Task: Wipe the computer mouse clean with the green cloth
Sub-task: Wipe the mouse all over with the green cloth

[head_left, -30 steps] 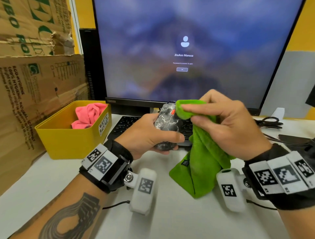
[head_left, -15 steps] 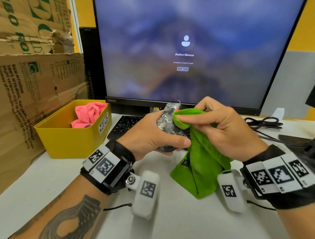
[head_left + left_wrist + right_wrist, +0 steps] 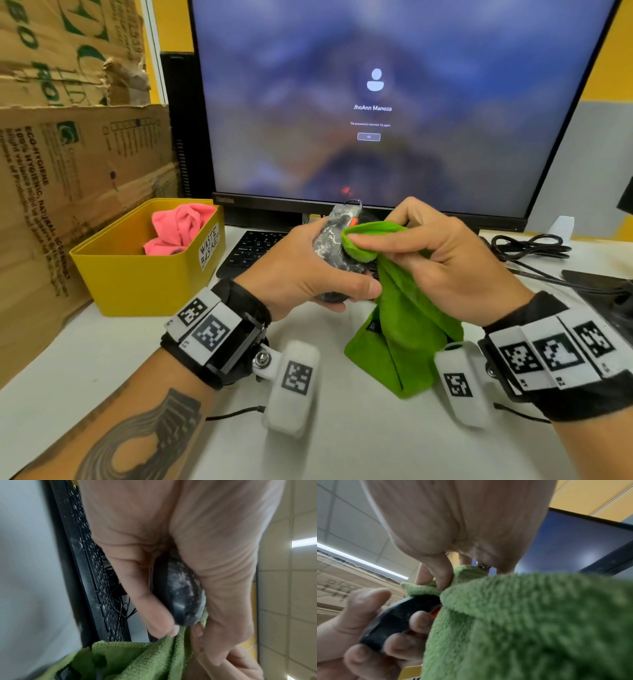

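Nearest to the person, both forearms reach over the white table [image 3: 342,445], and the lower end of the green cloth [image 3: 404,335] hangs down until it touches the table surface between the two wrists. A little further, the left hand [image 3: 301,274] holds the computer mouse [image 3: 330,240] lifted above the table, in front of the keyboard [image 3: 253,250]. The thumb and the fingers are curled around the sides of the mouse; in the right wrist view the fingertips [image 3: 419,620] press on its dark underside. The mouse has a grey and white mottled shell with a small orange part near its front end. The right hand [image 3: 445,260] grips the upper part of the cloth with bent fingers, and the forefinger lies straight along the fold, pressing the cloth against the top of the mouse. To the left stands a yellow basket [image 3: 144,281] with a label "WASTE BASKET", and a pink cloth [image 3: 178,226] lies inside it. Black cables [image 3: 527,246] lie on the table at the right. Behind everything stands the monitor [image 3: 376,102], which shows a login screen, and cardboard boxes [image 3: 68,154] lean at the far left.
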`<state>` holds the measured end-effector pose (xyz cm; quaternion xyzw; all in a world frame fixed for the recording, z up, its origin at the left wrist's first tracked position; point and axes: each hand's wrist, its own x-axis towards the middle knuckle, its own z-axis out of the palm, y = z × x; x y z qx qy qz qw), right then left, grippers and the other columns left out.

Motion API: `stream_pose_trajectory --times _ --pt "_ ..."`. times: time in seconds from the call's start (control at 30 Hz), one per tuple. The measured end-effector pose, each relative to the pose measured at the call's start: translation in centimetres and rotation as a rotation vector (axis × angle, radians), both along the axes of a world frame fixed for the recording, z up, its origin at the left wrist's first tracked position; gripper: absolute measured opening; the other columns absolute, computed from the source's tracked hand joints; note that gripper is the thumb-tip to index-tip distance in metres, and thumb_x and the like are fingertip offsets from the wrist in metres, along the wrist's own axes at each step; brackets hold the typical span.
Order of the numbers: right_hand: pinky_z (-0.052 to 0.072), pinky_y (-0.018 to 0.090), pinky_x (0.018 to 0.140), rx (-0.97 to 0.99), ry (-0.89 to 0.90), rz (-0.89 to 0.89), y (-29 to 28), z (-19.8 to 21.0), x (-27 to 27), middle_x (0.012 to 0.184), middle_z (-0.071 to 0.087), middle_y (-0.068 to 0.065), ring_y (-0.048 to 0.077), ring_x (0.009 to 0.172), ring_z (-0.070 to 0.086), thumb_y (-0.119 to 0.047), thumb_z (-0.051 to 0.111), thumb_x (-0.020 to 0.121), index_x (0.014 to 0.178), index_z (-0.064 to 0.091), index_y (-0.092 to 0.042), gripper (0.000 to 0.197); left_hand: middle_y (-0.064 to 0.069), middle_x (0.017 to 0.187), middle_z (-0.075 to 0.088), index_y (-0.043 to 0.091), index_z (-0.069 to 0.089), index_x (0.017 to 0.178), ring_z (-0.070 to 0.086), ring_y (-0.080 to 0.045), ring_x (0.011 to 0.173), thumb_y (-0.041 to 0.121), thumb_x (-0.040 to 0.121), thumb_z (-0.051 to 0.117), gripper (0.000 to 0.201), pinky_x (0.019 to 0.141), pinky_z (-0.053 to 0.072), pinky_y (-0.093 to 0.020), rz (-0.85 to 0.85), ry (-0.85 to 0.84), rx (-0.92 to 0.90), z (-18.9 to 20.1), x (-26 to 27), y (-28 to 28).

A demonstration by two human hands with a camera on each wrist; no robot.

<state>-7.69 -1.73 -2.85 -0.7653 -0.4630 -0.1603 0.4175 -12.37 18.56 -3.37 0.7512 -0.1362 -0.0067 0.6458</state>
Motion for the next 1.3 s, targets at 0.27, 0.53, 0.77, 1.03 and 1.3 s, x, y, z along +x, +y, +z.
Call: stream_pose_trajectory --times 0.27,0.53,0.77,1.03,1.3 --pt "0.045 0.025 0.083 0.049 -0.025 -0.14 -0.8 0.1 0.7 0.092 0.051 0.014 0.021 0.086 0.056 -0.004 0.065 0.097 0.116 0.071 -0.044 0.045 -0.006 0.087 0.075 0.016 0.064 0.111 0.067 -0.017 0.074 -0.003 0.073 0.089 0.049 0.056 0.055 -0.027 -0.017 -0.019 -0.006 -0.3 0.1 0.0" --pt "0.044 0.016 0.084 0.024 0.106 0.02 0.1 0.3 -0.2 0.094 0.056 0.015 0.017 0.089 0.058 -0.001 0.068 0.093 0.108 0.076 -0.04 0.042 -0.002 0.087 0.074 0.019 0.062 0.125 0.07 -0.016 0.081 -0.006 0.073 0.087 0.063 0.058 0.056 -0.026 -0.023 -0.033 -0.051 -0.2 0.2 0.2" --pt "0.042 0.012 0.084 0.041 0.104 -0.001 0.2 0.2 -0.5 0.091 0.053 0.007 0.008 0.086 0.056 -0.001 0.066 0.095 0.113 0.075 -0.032 0.037 -0.004 0.086 0.073 0.017 0.061 0.122 0.067 -0.017 0.078 0.003 0.064 0.091 0.067 0.056 0.054 -0.024 -0.066 -0.015 -0.063 -0.2 0.1 0.3" --pt "0.043 0.012 0.082 0.106 0.148 -0.018 -0.6 0.6 0.1 0.088 0.058 0.004 0.008 0.086 0.059 -0.006 0.068 0.091 0.104 0.077 -0.041 0.038 -0.001 0.09 0.072 0.025 0.058 0.127 0.068 -0.013 0.076 0.025 0.052 0.09 0.081 0.056 0.053 -0.023 -0.122 0.007 -0.107 -0.3 0.1 -0.1" --pt "0.048 0.021 0.084 0.013 0.217 0.119 0.1 0.4 -0.8 0.097 0.058 0.021 0.025 0.092 0.062 0.001 0.068 0.091 0.104 0.081 -0.022 0.029 -0.008 0.08 0.07 0.012 0.061 0.125 0.066 -0.02 0.062 0.062 0.062 0.071 0.081 0.047 0.054 -0.025 -0.043 0.058 -0.243 0.0 0.3 0.0"
